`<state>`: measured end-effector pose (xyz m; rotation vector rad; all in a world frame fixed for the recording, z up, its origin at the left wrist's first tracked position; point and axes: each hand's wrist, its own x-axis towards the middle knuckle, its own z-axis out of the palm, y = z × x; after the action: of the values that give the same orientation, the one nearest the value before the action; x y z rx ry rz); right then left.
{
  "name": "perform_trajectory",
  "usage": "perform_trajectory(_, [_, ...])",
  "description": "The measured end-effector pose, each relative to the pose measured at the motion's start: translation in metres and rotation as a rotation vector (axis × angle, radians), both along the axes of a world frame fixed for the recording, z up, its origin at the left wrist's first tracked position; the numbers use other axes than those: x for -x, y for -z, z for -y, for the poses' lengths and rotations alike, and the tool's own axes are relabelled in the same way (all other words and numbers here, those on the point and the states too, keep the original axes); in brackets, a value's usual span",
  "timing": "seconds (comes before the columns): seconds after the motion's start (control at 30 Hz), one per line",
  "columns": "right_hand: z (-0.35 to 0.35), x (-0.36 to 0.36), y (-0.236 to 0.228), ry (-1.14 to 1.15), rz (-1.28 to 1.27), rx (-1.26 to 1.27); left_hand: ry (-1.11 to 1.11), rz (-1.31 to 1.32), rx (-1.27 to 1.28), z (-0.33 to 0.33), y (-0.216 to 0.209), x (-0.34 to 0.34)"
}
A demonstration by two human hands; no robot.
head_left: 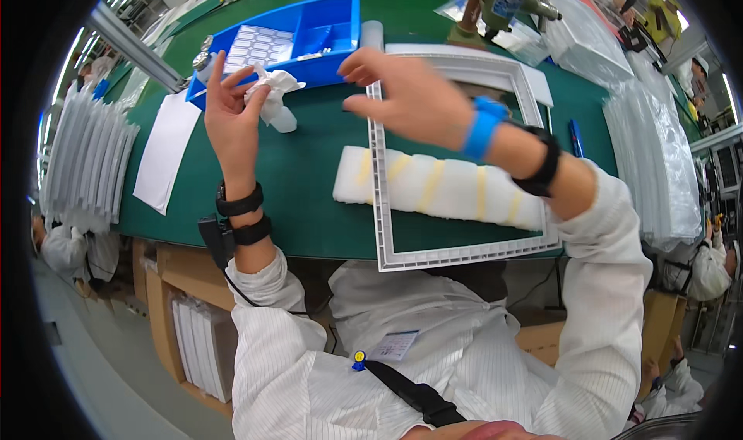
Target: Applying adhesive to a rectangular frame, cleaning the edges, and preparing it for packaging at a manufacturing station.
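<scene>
My left hand (232, 119) is raised at the front edge of the blue divided tray, pinching a crumpled white wipe (275, 88) between thumb and fingers. A small translucent white bottle or cap (284, 120) shows just under the wipe; whether I hold it too is unclear. My right hand (406, 95), with a blue wrist strap, hovers over the upper left corner of a white rectangular plastic frame (378, 200). Its fingers are apart and bare. Beneath the frame, a long white foam pad (457, 188) with yellow strips lies on the green table.
The blue tray (340, 65) holds a sheet of labels (259, 47) and small parts. White paper (164, 152) lies left. Stacks of wrapped panels stand at left (89, 161) and right (650, 161). A blue pen (576, 138) lies right, a green metal fixture (499, 6) behind.
</scene>
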<state>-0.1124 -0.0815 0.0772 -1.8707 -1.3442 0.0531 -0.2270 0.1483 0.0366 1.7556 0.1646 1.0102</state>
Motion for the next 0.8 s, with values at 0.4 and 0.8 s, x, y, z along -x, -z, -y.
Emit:
perform_trajectory(0.4, [0.240,-0.083,0.051,0.706,-0.455,-0.232,-0.087,-0.112,-0.047,0.015,0.004,-0.007])
perform_trajectory(0.8, [0.241,-0.076,0.083,0.696,-0.378,-0.175,-0.213,-0.050,-0.215,0.018,0.011,-0.012])
